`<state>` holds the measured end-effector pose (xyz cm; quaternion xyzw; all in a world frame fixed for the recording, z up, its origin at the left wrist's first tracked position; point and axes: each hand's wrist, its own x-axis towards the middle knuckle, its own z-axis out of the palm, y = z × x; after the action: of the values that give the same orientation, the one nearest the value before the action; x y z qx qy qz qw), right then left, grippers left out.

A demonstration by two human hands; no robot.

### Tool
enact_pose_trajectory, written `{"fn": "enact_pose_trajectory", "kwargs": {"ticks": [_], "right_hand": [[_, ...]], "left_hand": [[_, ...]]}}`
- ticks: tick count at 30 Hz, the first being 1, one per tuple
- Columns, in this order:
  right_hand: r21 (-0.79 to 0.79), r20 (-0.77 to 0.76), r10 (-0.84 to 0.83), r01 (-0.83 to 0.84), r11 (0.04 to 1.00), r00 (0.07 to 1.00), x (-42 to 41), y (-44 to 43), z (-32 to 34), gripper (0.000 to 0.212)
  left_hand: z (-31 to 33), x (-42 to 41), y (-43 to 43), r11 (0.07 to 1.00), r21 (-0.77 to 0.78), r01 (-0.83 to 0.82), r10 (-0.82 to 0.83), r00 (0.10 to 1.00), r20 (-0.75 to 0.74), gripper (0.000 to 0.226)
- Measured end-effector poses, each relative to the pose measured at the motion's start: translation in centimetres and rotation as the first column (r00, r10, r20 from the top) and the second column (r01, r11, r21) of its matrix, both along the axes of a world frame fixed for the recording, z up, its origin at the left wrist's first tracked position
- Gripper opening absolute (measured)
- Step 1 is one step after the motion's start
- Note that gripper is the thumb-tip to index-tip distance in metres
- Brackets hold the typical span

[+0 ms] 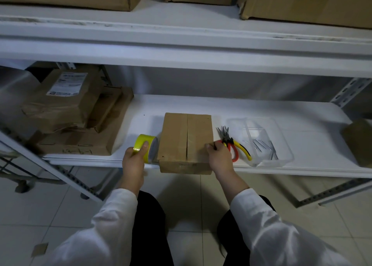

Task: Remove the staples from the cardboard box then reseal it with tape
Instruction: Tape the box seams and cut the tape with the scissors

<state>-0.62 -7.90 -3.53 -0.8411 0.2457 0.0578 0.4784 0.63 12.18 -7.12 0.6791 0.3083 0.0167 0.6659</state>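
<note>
At the shelf [181, 104] front edge, your left hand [133, 161] wraps its fingers round the yellow tape roll [140, 141]; your right hand [220, 156] grips the cardboard box [181, 137], probably steadying it.

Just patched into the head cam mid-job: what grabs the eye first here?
The bright yellow tape roll, gripped by the left hand at the front edge of the shelf, stands out first. Right beside it sits the cardboard box, flaps closed, with the right hand touching its right edge. Further right lie red- and yellow-handled pliers and a clear tray holding thin metal pieces.
</note>
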Motion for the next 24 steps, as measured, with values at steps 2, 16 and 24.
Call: {"fn": "enact_pose_trajectory", "kwargs": {"ticks": [2,16,24], "right_hand": [[0.0,-0.004,0.009,-0.009,1.0,1.0,-0.1,-0.1,0.1,0.032],[-0.024,-0.041,0.023,-0.024,0.999,0.999,0.5,0.2,0.3,0.033],[0.221,0.277,-0.03,-0.034,0.975,0.96,-0.9,2.6,3.2,0.037]], "left_hand": [[-0.5,-0.6,-0.2,0.997,-0.07,-0.037,0.04,0.998,0.048,0.033],[12.7,6.4,2.2,0.962,-0.271,0.041,0.078,0.907,0.414,0.013],[9.3,-1.4,-0.1,0.791,-0.55,0.269,-0.037,0.918,0.395,0.029]]}}
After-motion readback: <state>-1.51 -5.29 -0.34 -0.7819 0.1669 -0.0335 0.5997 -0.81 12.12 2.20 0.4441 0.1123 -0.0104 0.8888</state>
